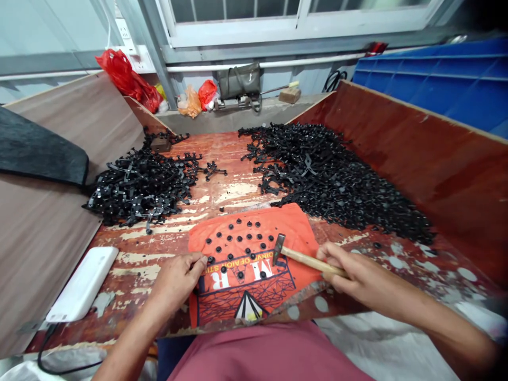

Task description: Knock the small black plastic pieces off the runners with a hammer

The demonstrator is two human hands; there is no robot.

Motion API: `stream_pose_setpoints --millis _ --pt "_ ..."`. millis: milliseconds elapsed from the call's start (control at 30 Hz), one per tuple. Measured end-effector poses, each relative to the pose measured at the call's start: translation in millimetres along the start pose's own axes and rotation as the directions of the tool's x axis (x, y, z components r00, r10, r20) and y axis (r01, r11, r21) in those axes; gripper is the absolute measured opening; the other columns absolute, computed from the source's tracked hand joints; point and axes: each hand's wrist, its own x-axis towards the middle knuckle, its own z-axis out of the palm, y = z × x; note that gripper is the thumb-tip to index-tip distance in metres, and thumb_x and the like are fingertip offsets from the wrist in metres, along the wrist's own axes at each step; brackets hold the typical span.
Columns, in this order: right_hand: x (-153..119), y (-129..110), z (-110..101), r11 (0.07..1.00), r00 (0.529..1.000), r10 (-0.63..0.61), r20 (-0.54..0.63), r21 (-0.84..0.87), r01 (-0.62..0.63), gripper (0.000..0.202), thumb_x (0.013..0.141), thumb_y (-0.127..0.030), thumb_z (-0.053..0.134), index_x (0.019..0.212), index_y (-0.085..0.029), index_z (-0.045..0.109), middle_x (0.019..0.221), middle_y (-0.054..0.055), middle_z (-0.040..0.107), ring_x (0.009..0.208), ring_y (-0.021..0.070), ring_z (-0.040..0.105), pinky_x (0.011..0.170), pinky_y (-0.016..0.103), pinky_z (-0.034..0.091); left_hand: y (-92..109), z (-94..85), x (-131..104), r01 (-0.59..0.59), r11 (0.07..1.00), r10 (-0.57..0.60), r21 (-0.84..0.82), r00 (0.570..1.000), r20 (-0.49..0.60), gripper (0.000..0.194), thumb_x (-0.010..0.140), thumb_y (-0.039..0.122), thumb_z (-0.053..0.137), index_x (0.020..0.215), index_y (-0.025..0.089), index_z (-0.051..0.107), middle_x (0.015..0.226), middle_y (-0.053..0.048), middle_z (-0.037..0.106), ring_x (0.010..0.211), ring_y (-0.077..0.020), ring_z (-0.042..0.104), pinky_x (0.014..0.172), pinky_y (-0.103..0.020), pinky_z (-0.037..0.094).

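Note:
An orange printed cloth (254,216) lies on the worktable, with several small black round pieces (229,238) spread over it in loose rows. At the cloth's left edge, my left hand (178,280) has thumb and forefinger pinched at one black round piece (210,260). My right hand (353,272) is closed around the wooden handle of a hammer (309,261). Its dark metal head is over the right part of the cloth, close to the black pieces but apart from my left hand.
Black branched parts lie in a left heap (138,185) and a larger right heap (329,174). Wooden boards (432,148) wall the table's sides. A white power bank-like box (83,284) with a cable lies at left. A blue crate (436,79) stands behind the right board.

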Motion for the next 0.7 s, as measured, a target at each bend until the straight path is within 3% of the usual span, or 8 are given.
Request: stream_pose_setpoints --millis 67,133,233,333,533,700 --pt "-1 -5 -1 0.995 1.000 -0.016 0.001 0.095 0.016 0.020 0.097 -0.035 0.046 0.109 -0.025 0.058 0.086 0.001 0.066 0.075 0.0187 0.060 0.066 0.026 0.042 -2 -2.7 2 0.023 1.000 -0.024 -0.014 1.000 -0.020 0.031 0.084 0.041 0.053 0.065 0.022 0.068 0.059 0.000 0.064 0.061 -0.0203 0.057 0.060 -0.026 0.032" --pt "0 -13 0 0.986 1.000 -0.031 -0.002 0.161 0.031 0.028 0.100 -0.043 0.041 0.101 -0.024 0.061 0.084 0.002 0.064 0.074 0.0188 0.059 0.063 0.026 0.043 -3 -5.7 4 0.043 0.999 -0.043 -0.018 0.999 -0.016 0.031 0.082 0.041 0.054 0.063 0.022 0.069 0.057 0.000 0.062 0.060 -0.0198 0.056 0.059 -0.025 0.032" --pt "3 -29 6 0.972 0.999 -0.048 0.005 0.232 0.046 0.033 0.102 -0.044 0.037 0.088 -0.024 0.060 0.076 0.001 0.061 0.068 0.0168 0.057 0.059 0.025 0.041 -5 -6.5 7 0.071 0.995 -0.067 -0.065 0.996 0.059 0.034 0.081 0.043 0.053 0.058 0.020 0.064 0.052 0.001 0.056 0.055 -0.0176 0.051 0.057 -0.025 0.031" --pt "8 -45 14 0.957 0.997 -0.069 0.033 0.284 0.057 0.032 0.103 -0.044 0.037 0.092 -0.025 0.061 0.075 0.000 0.060 0.065 0.0155 0.057 0.058 0.025 0.041 -9 -1.1 6 0.092 0.979 -0.072 -0.184 0.991 0.112 0.036 0.081 0.045 0.052 0.056 0.019 0.059 0.054 0.002 0.053 0.057 -0.0164 0.048 0.058 -0.024 0.032" --pt "18 -64 21 0.924 0.993 -0.101 0.058 0.376 0.072 0.033 0.102 -0.044 0.039 0.104 -0.022 0.064 0.082 0.000 0.061 0.073 0.0155 0.057 0.063 0.024 0.044 -20 7.7 -1 0.141 0.934 -0.127 -0.329 0.990 0.063 0.045 0.082 0.057 0.049 0.068 0.017 0.065 0.057 0.002 0.048 0.057 -0.0145 0.041 0.057 -0.024 0.030" --pt "19 -64 27 0.911 0.994 -0.091 0.067 0.409 0.056 0.037 0.102 -0.047 0.038 0.109 -0.022 0.065 0.087 0.001 0.063 0.074 0.0152 0.057 0.064 0.023 0.045 -17 7.1 -3 0.102 0.946 -0.102 -0.309 0.995 0.016 0.043 0.084 0.054 0.048 0.068 0.018 0.064 0.055 0.003 0.045 0.057 -0.0144 0.041 0.057 -0.024 0.029"
